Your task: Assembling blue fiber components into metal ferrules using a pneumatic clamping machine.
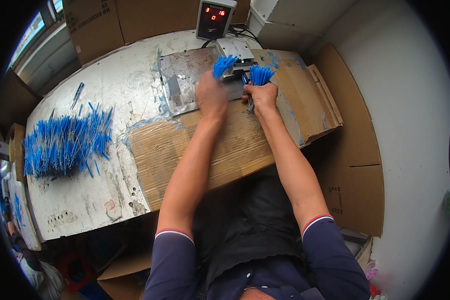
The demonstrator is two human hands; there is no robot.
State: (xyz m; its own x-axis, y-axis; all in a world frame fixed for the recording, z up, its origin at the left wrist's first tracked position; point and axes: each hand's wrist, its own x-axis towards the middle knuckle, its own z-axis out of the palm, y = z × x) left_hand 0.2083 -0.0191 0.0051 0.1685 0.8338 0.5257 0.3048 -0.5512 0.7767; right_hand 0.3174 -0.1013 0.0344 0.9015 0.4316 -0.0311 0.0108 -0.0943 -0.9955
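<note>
My left hand (212, 97), slightly blurred, is closed round a bunch of thin blue pieces (225, 65) whose tips fan out above the fist. Beside it, my right hand (263, 96) grips a second bunch of blue pieces (261, 75) between thumb and fingers. Thin, pale wire-like ends (250, 104) stick out below that grip. Both hands are close to a small metal fixture (235, 50) with a dark front, over a worn metal plate (187, 75). The fingers of my left hand are mostly hidden behind its back.
A large heap of blue pieces with pale wire-like stems (67, 142) lies at the left of the white worktable (105, 200). A pen (77, 95) lies behind it. Taped cardboard (180, 150) covers the front edge. A digital display (215, 20) stands at the back; a wall rises right.
</note>
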